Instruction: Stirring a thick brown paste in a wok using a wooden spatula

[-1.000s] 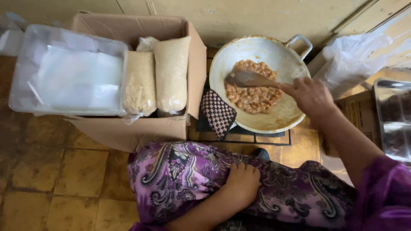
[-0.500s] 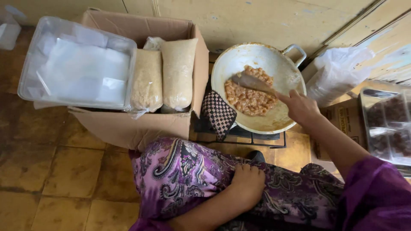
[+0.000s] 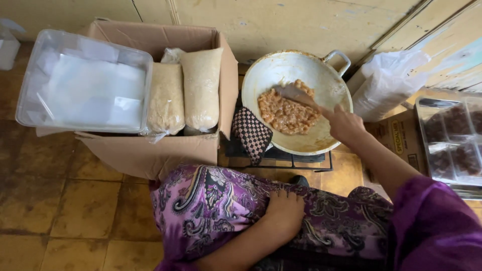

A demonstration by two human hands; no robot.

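Note:
My right hand (image 3: 345, 124) grips the handle of a wooden spatula (image 3: 297, 95), whose blade rests in a brown, lumpy mixture (image 3: 285, 113). That mixture fills the bottom of a pale metal wok (image 3: 271, 70) with a loop handle, set on a low stove (image 3: 281, 159). My left hand (image 3: 284, 212) lies flat on my knee, over purple patterned cloth, holding nothing. A checkered pot holder (image 3: 251, 133) hangs at the wok's left rim.
A cardboard box (image 3: 150, 150) on the left holds two bags of pale grain (image 3: 185, 95); a clear lidded plastic container (image 3: 83, 83) rests on top. A white plastic bag (image 3: 389, 83) and a tray of dark wrapped pieces (image 3: 452, 140) sit at right. Tiled floor lies below.
My right hand has drawn the spatula a little through the mixture, toward the wok's middle. My head has shifted, so the tray at right shows more. The left hand stays on my knee.

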